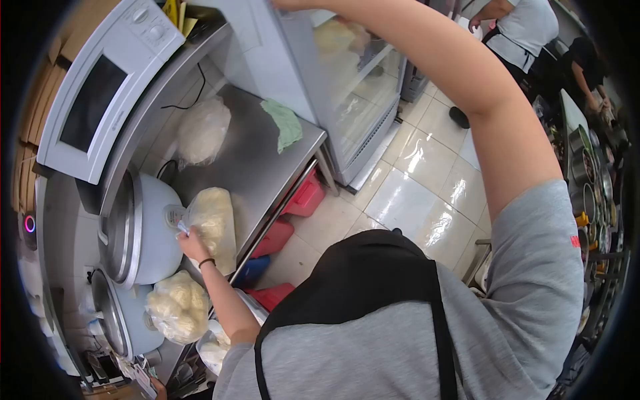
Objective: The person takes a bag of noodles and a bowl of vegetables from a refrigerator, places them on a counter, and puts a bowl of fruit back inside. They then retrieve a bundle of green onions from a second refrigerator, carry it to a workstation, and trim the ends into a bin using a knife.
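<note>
My left hand (193, 247) is closed at the side of a clear plastic bag (215, 217) filled with something pale yellow. A small whitish-blue piece sticks out of the fingers and looks like the bag's gathered end. The bag lies on a steel counter (250, 143), beside a large grey-white pot or cooker (157, 227). High up, my right hand (290, 3) is at the top of a glass-fronted fridge (360, 93). The frame's edge cuts that hand off, and its fingers are hidden.
Another filled bag (177, 307) sits nearer me, and a whitish bag (203, 130) lies farther back near a green cloth (283, 125). A white microwave (110, 93) stands on a shelf. Red containers (305, 195) are under the counter. Other people (523, 30) work at the right.
</note>
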The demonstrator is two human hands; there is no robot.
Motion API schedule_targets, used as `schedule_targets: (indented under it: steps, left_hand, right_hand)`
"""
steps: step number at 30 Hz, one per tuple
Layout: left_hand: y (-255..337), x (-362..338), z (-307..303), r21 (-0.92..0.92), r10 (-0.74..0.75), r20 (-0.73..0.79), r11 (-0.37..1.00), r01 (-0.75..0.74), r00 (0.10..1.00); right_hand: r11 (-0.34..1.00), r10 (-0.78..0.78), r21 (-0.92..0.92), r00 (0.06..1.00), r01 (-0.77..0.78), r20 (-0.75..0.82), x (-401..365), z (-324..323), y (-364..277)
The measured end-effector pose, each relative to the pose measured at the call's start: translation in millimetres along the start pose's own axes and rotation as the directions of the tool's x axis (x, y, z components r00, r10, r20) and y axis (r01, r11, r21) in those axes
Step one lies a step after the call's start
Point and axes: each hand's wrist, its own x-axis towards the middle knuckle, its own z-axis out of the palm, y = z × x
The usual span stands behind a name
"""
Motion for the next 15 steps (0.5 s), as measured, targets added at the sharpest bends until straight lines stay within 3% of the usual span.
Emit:
schedule_targets:
  steps: [2, 4, 6, 9, 11, 13, 15]
  left_hand:
    - [-6.2, 13.0, -3.2, 0.013, -0.031, 0.035, 0.999, 0.030, 0.999]
    - [4.3, -3.1, -29.8, 0.049, 0.013, -0.004, 0.999, -0.013, 1.000]
    - [1.1, -11.0, 4.0, -0.053, 0.008, -0.037, 0.999, -0.010, 0.999]
    - [2.0, -8.5, 4.7, -0.075, 0.000, -0.012, 0.997, -0.001, 1.000]
    - [10.3, -21.3, -2.4, -0.018, 0.054, -0.042, 0.998, -0.054, 0.998]
    - [18.5, -22.2, -5.4, -0.024, 0.048, 0.004, 0.999, -0.048, 0.999]
    - [16.2, -23.3, -0.7, 0.005, 0.123, -0.023, 0.992, -0.123, 0.992]
  right_hand:
    - [0.999, -0.009, -0.032, 0.998, 0.007, -0.056, 13.1, -7.4, -16.7]
    - [0.999, 0.032, 0.029, 0.996, -0.029, -0.086, -23.7, -0.5, -8.7]
    - [1.000, -0.007, -0.030, 0.992, 0.003, -0.125, -31.4, -8.1, 11.2]
    - [0.999, -0.030, -0.022, 0.980, 0.026, -0.198, -51.0, -26.6, 16.8]
    - [0.988, -0.133, 0.046, 0.972, 0.145, -0.194, -98.4, -55.7, 31.8]
    - [0.990, -0.085, 0.075, 0.925, 0.121, -0.371, -144.9, -71.1, 41.1]
    - [0.985, -0.038, 0.148, 0.947, 0.089, -0.318, -197.3, -97.2, 51.1]
